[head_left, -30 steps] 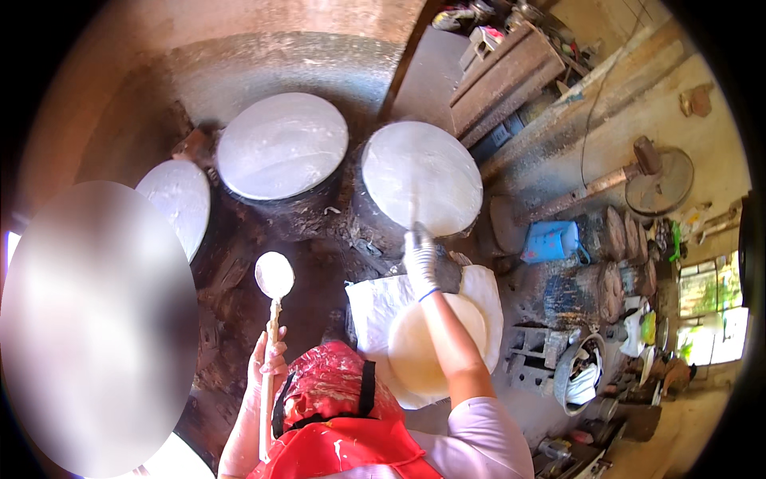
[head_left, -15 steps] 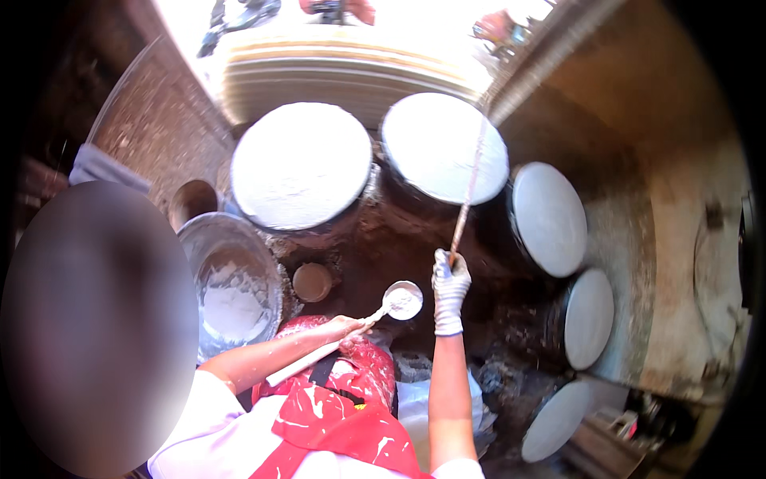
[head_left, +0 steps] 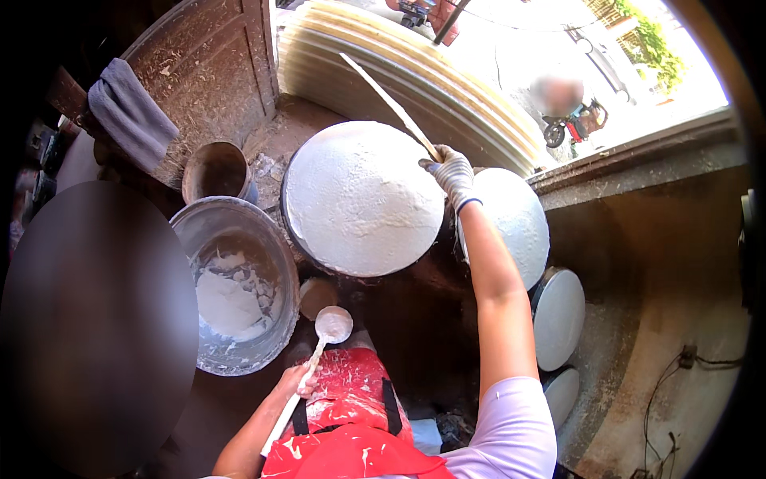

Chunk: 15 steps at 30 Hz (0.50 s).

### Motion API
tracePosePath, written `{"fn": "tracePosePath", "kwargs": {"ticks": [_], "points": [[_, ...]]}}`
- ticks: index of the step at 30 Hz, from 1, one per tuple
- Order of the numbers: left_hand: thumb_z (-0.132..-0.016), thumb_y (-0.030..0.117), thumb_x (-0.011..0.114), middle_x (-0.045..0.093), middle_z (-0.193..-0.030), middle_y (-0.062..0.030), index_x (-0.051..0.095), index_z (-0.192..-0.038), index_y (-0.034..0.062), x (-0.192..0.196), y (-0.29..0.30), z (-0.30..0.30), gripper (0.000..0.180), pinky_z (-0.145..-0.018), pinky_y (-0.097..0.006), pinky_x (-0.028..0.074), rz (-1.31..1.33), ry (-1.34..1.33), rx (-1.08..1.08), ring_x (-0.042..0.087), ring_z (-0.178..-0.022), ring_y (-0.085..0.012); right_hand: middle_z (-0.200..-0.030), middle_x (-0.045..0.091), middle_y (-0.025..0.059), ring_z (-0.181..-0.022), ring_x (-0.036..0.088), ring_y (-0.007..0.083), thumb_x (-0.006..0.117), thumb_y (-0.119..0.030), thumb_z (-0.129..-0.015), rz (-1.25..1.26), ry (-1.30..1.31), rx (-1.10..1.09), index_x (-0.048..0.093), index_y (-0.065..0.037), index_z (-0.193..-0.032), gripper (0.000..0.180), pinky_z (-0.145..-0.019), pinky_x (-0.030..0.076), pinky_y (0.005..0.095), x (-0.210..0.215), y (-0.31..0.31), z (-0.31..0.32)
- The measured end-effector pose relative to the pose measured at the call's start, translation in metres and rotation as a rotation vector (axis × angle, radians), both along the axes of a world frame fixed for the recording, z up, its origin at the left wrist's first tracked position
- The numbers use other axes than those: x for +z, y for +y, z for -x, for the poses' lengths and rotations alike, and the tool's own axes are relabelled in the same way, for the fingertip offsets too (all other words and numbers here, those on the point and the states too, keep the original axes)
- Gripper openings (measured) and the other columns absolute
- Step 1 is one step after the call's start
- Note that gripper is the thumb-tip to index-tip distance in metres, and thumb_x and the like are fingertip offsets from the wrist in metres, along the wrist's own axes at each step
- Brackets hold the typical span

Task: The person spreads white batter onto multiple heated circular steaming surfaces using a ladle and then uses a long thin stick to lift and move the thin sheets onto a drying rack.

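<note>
My left hand (head_left: 298, 380), bare and low at the left, is closed around the pale handle of a ladle (head_left: 333, 324). Whitish residue coats the ladle's bowl. My right hand (head_left: 453, 176), in a striped work glove, grips a long thin stick (head_left: 391, 102) that points up and to the left. It is over the right edge of a large round drum-like surface (head_left: 363, 203), coated white and slightly lumpy. Beside the ladle stands a wide metal basin (head_left: 182, 220) holding a thick white mass (head_left: 227, 305). My red apron (head_left: 351, 383) is spattered white.
More round white tops curve down the right, including a second (head_left: 511, 231), a third (head_left: 558, 318) and a fourth (head_left: 562, 395). A bucket (head_left: 195, 177) stands behind the basin. Corrugated sheets (head_left: 343, 60) line the opening. A grey towel (head_left: 132, 112) hangs at left. Blur covers the left side.
The view has swung left. My right hand has moved away from me to the large white top, and its stick now tilts left. My left hand still holds the ladle, now pointing more forward.
</note>
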<state>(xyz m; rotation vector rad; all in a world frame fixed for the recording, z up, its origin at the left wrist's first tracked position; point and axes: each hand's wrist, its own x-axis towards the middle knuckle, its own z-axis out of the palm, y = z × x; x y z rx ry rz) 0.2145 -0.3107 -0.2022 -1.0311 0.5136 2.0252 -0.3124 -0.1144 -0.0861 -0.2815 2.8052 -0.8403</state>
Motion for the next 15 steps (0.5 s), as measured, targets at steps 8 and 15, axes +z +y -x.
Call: {"fn": "tracePosePath", "kwargs": {"ticks": [8,15], "points": [[-0.094,0.031,0.038,0.039,-0.059,-0.0025,0.048,-0.114,0.0098,-0.003,0.059,-0.014,0.031,-0.035,-0.026,0.026,0.047,-0.111,0.259,0.030,-0.036,-0.0105,-0.102,0.065,0.0095,-0.093,0.062,0.0261,0.077,-0.033,-0.064,-0.146,0.027,0.483,0.058,-0.013,-0.116,0.058,-0.083,0.046,0.0343,-0.050,-0.084,0.109],[-0.093,0.035,0.042,0.038,-0.059,-0.0002,0.047,-0.119,0.0084,0.008,0.069,-0.003,0.038,-0.037,-0.024,0.028,-0.032,-0.035,0.324,0.029,-0.037,-0.0082,-0.088,0.068,0.0106,-0.081,0.064,0.0250,0.073,-0.029,-0.066,-0.343,-0.176,0.545,0.069,-0.011,-0.097,0.036,-0.076,0.049,0.0339,-0.026,-0.104,0.107]]}}
